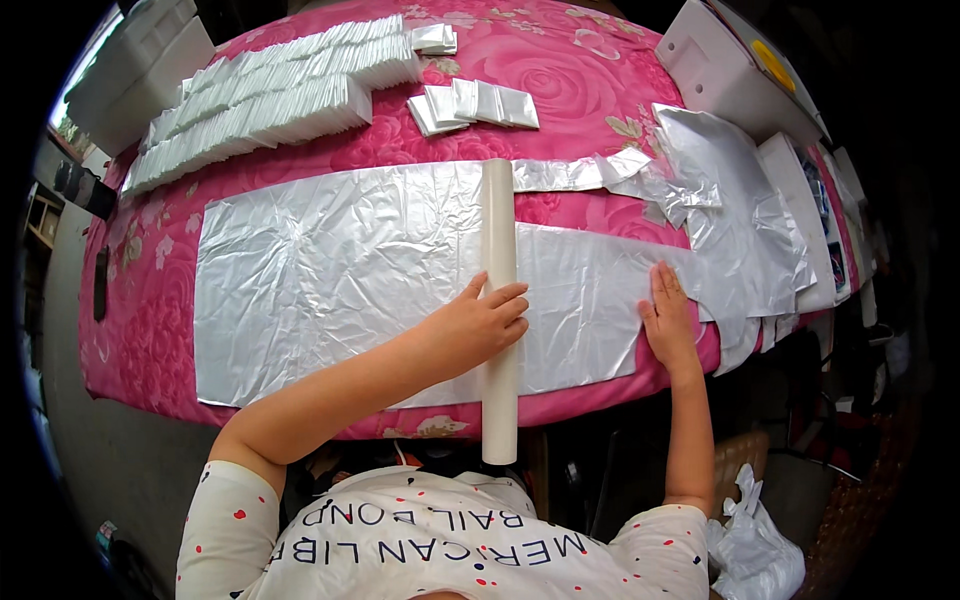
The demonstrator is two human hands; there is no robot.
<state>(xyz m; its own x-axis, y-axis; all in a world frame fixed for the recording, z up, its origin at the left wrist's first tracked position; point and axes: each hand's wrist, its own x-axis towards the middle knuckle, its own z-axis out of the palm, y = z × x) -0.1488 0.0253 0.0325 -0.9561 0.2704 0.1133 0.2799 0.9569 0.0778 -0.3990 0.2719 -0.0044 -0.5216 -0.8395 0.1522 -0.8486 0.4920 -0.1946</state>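
Note:
A long off-white tube [499,215] lies across a silvery, translucent plastic bag [320,275], its near end sticking out past the table edge. My left hand [490,322] reaches over from the left and is closed on the tube near its middle, fingers curved over it. The bag spreads flat and creased on both sides of the tube. On its right part my right hand [667,318] lies flat, fingers stretched out, holding nothing. Beyond that hand, more loose plastic bags [745,215] are heaped, with a crumpled strip [575,172] running left toward the tube.
A pink floral cloth [560,60] covers the table. Rows of folded plastic packets [265,115] stand at the far left, with a smaller fan of packets [480,104] nearby. White boxes [715,65] flank the far corners. A stuffed plastic bag [755,550] sits below right.

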